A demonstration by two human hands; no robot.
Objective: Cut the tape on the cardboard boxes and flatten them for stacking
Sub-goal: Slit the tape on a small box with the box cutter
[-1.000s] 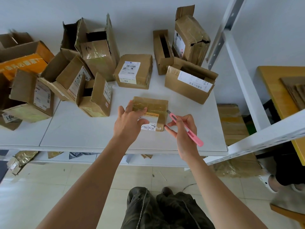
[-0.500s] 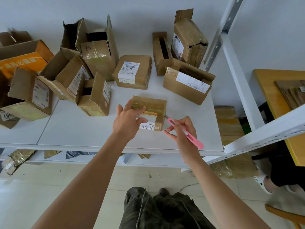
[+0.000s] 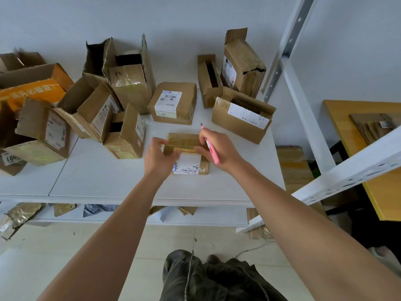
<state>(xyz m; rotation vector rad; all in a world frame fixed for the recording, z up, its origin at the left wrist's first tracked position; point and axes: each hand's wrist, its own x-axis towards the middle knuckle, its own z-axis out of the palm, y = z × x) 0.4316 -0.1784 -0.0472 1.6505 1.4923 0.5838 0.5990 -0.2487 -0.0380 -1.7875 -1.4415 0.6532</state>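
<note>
A small taped cardboard box with a white label lies near the front of the white shelf. My left hand grips its left side with the thumb on top. My right hand rests over the box's right side and holds a pink utility knife. The blade tip points away from me, above the box's far edge. Part of the box's top is hidden under both hands.
Several opened cardboard boxes crowd the shelf's left and back, among them an orange one and a sealed labelled one. A long box lies at the right. A shelf upright and a yellow table stand to the right.
My right hand has moved from the box's right corner up onto its top, turning the knife so the blade points away. My left hand has shifted slightly along the box's left side.
</note>
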